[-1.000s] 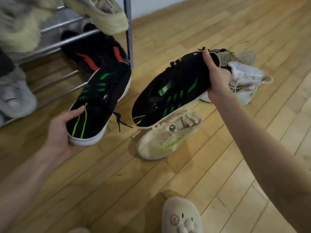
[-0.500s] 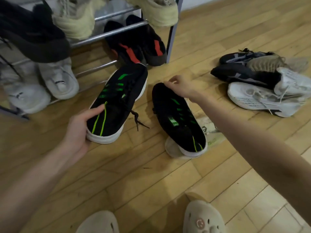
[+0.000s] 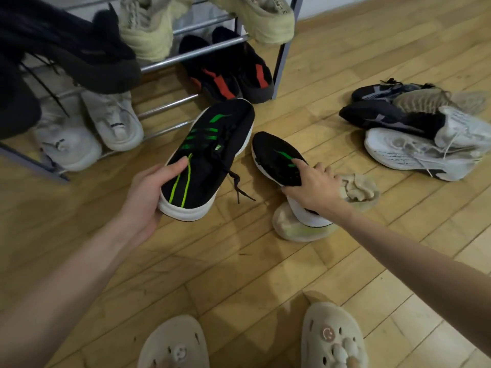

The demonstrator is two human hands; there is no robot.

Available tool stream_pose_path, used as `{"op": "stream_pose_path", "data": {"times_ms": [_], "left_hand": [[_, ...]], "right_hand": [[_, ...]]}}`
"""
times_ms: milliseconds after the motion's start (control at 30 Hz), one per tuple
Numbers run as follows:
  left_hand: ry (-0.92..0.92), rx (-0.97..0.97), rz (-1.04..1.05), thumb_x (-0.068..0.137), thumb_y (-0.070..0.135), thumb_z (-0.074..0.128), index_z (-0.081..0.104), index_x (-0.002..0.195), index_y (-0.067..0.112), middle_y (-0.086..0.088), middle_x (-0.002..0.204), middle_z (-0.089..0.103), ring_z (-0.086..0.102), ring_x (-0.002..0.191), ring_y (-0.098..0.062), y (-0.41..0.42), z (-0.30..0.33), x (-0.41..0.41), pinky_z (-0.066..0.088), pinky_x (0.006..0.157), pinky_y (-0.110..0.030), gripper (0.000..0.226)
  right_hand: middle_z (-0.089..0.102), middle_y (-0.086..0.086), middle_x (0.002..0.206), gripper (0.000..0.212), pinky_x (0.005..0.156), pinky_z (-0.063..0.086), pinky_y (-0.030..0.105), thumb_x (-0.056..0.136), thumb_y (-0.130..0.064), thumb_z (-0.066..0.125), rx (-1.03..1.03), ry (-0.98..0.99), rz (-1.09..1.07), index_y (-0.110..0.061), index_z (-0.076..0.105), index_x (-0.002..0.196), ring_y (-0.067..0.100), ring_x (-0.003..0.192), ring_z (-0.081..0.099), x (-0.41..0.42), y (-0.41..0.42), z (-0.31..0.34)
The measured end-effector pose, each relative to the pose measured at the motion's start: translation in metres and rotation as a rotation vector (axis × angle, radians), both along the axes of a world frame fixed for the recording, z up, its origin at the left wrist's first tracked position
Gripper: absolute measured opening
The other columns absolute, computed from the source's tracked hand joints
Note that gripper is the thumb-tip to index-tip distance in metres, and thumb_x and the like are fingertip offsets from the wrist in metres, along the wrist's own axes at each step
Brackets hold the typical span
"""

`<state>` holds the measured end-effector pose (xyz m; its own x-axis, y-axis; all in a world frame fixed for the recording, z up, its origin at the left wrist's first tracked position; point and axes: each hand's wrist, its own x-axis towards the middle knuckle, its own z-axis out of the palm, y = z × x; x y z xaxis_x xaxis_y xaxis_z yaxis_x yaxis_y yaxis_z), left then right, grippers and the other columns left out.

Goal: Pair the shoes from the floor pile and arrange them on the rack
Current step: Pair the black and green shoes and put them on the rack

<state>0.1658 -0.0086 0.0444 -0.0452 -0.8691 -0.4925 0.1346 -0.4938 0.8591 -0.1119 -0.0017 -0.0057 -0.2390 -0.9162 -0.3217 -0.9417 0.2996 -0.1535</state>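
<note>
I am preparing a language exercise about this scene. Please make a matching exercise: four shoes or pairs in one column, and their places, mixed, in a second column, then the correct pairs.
1. black shoe with green stripes
2. beige shoe
3. black pair with red stripes
4. white sneaker

A. rack's bottom shelf
B. floor pile, far right
C. held in left hand
D. under the second black-green shoe

Pairs: 1-C, 2-D, 3-A, 4-B

Black sneaker (image 3: 210,158) in left-hand (image 3: 148,197) grip: green stripes, yellow-green toe lines, white sole; matching black-green sneaker (image 3: 279,160) under right hand (image 3: 316,187).
</note>
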Motion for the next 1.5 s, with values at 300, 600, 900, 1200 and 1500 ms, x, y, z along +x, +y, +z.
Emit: {"op": "stream_pose_path", "data": {"times_ms": [300,600,900,1200,1500], "left_hand": [[0.039,-0.206,-0.088,0.072,0.035,0.069,0.072,0.105,0.007,-0.011,0.106,0.073,0.07,0.097,-0.025,-0.017,0.056,-0.009,0.056,0.074,-0.024,0.043],[0.101,-0.437,0.037,0.082,0.028,0.065,0.071,0.103,0.004,-0.018,0.107,0.07,0.067,0.102,-0.032,-0.043,0.107,-0.022,0.053,0.088,-0.037,0.033],[0.017,-0.687,0.345,0.078,0.021,0.072,0.077,0.063,0.017,-0.001,0.075,0.076,0.072,0.077,-0.018,-0.083,0.176,-0.04,0.057,0.073,-0.029,0.016],[-0.08,-0.563,0.344,0.08,0.024,0.064,0.059,0.078,0.015,-0.004,0.07,0.06,0.063,0.058,-0.016,-0.17,0.217,-0.014,0.06,0.059,-0.036,0.011],[-0.38,-0.576,0.297,0.08,0.022,0.06,0.055,0.072,0.018,-0.002,0.072,0.057,0.055,0.061,-0.018,-0.202,0.22,0.02,0.042,0.055,-0.024,0.011]], "right_hand": [[0.052,0.006,0.131,0.07,0.103,0.036,0.053,0.071,-0.068,0.042,-0.491,-0.716,-0.503,-0.055,0.028,0.138,0.03,0.125,0.043,0.026,-0.004,0.016],[0.042,0.005,0.124,0.044,0.106,0.033,0.047,0.087,-0.053,0.048,-0.846,-0.698,-0.298,-0.038,0.053,0.129,0.027,0.123,0.036,0.034,-0.035,0.083],[0.053,0.01,0.12,0.051,0.101,0.038,0.053,0.087,-0.057,0.041,-0.951,-0.528,-0.014,-0.045,0.041,0.137,0.032,0.116,0.045,0.021,-0.126,0.161],[0.061,0.013,0.121,0.043,0.099,0.029,0.053,0.091,-0.038,0.04,-0.774,-0.181,0.131,-0.035,0.047,0.134,0.044,0.115,0.049,0.031,-0.229,0.244],[0.059,0.009,0.089,0.044,0.085,0.034,0.041,0.082,-0.053,0.051,-0.749,0.044,0.185,-0.012,0.056,0.099,0.034,0.09,0.055,0.04,-0.244,0.269]]}}
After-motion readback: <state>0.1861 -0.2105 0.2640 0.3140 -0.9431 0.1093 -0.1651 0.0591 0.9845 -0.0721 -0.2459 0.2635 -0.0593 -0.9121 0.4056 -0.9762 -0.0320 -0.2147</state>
